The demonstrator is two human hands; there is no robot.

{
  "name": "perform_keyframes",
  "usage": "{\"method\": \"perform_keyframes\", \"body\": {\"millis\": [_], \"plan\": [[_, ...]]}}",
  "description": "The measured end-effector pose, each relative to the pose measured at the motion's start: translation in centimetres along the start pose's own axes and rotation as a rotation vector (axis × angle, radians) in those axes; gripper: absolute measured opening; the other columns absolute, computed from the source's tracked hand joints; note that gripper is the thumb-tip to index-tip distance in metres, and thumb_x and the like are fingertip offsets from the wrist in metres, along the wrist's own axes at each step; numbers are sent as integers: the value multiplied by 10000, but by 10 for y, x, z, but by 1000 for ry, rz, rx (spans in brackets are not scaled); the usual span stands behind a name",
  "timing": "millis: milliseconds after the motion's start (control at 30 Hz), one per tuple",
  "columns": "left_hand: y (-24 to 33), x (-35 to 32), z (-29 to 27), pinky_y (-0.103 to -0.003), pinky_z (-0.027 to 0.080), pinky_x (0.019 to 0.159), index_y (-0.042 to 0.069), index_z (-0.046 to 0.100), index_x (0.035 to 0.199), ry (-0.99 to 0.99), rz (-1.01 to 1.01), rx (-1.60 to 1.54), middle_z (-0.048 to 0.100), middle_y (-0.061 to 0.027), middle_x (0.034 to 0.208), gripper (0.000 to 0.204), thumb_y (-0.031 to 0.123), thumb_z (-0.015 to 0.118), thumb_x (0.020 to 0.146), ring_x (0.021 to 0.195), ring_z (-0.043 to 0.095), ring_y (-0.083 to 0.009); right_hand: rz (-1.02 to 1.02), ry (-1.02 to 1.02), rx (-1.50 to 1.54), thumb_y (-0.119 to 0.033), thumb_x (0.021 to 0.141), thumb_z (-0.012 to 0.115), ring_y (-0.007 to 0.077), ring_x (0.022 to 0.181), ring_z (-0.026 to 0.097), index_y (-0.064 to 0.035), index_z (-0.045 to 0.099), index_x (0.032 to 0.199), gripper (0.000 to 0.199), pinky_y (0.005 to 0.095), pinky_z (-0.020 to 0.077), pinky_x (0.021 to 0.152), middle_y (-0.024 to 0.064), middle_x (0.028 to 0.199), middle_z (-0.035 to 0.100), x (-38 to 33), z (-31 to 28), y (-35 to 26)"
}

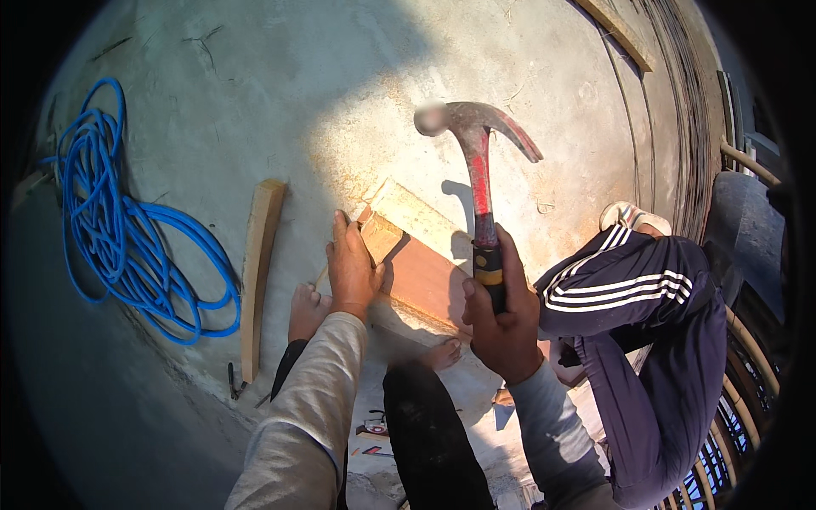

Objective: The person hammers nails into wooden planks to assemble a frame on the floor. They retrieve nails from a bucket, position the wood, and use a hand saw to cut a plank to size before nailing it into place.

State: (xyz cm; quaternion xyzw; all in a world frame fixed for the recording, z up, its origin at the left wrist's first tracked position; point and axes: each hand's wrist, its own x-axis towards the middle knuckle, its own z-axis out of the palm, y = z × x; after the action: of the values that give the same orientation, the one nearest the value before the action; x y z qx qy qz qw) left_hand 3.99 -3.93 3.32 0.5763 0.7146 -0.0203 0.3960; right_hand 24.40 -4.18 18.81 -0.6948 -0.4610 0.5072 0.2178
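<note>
right hand (503,327) grips raised hammer (478,183); left hand (350,270) flat, pressing wooden block (380,236)

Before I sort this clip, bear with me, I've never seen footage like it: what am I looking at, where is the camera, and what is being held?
There is no machine here. The one picture comes from a wide fisheye camera worn on a person's head, looking down, so straight edges bend near the rim. The two forearms entering from below are that person's own. The right hand has a closed grip on a claw hammer, raised with its head up. The left hand presses on a wooden block lying on a reddish board on the concrete floor. The person's bare feet show beside the board. To the left lie a loose wooden strip and a coiled blue hose. At right crouches a second person, seen by a striped trouser leg.
</note>
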Motion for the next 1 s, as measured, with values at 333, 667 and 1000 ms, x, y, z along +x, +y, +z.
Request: {"method": "perform_keyframes", "body": {"millis": [333, 667, 1000], "plan": [[-5, -1, 14, -421, 446, 1068, 13, 354, 1428, 95, 17, 94, 309, -243, 1549, 925, 137, 881, 677, 1273, 510, -417, -229, -194, -348, -84, 857, 694, 396, 878, 667, -54, 481, 1373, 560, 430, 537, 719, 196, 981, 670, -17, 3, 63], [-5, -3, 13, -406, 447, 1074, 27, 308, 1484, 112, 57, 135, 310, -192, 1571, 1011, 125, 875, 653, 1319, 473, -391, -166, -356, -446, -112, 860, 654, 379, 790, 665, -58, 507, 1228, 400, 473, 514, 669, 184, 935, 653, -7, 5, 83], [-17, -1, 10, -461, 289, 1179, -34, 200, 1538, 157, 249, 109, 306, -268, 1559, 1068, 236, 799, 696, 1426, 312, -439, -173, -289, -578, -75, 787, 724, 394, 838, 682, 14, 531, 1196, 461, 464, 524, 652, 248, 962, 662, 2, 19, 100]]}}
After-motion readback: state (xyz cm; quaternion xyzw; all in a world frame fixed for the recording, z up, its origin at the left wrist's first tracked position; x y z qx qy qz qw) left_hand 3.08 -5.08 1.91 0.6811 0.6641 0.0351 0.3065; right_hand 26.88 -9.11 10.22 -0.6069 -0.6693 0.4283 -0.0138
